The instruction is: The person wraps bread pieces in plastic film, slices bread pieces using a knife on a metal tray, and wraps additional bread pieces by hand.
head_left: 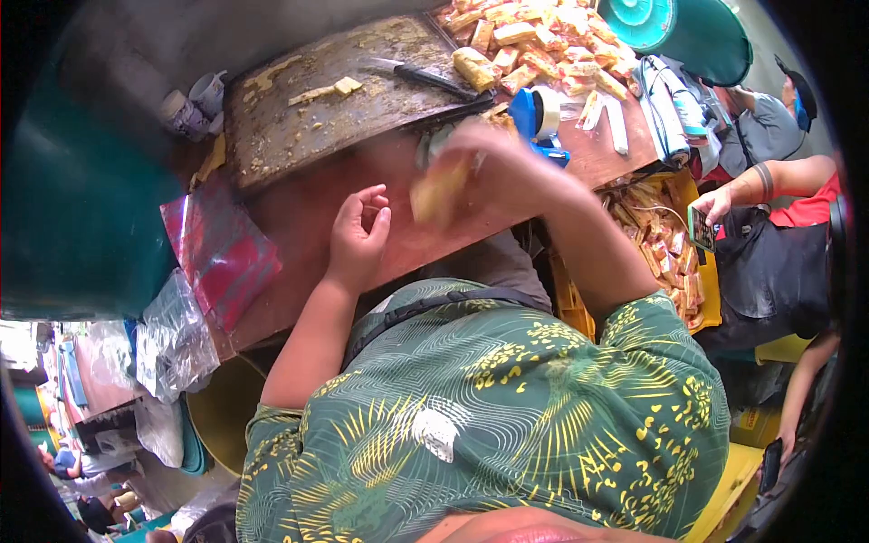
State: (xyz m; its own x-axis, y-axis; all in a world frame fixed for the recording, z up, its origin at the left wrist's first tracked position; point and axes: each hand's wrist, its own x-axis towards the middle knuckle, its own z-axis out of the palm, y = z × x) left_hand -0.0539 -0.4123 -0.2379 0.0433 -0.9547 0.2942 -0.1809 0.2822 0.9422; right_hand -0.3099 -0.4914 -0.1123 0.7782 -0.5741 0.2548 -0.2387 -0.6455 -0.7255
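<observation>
My right hand (493, 154), smeared by motion, is above the near edge of the brown table. It holds a yellowish block-shaped piece (439, 192), also blurred, so its exact kind does not show. To its left, my left hand (360, 233) is raised over the table edge with fingers loosely curled, the thumb apart and nothing visible in it. Just beyond my right hand stands a blue tape dispenser (523, 113) with a white roll. A knife (425, 76) with a black handle lies on a crumb-covered tray (299, 118), near a small yellow offcut (347, 86).
Wrapped yellow pieces (543, 45) are heaped at the back; more fill a yellow crate (711, 271) at right. Left are cups (186, 113), a red plastic sheet (222, 253), clear bags (176, 335) and a green drum (81, 199). A person at right holds a phone (701, 228).
</observation>
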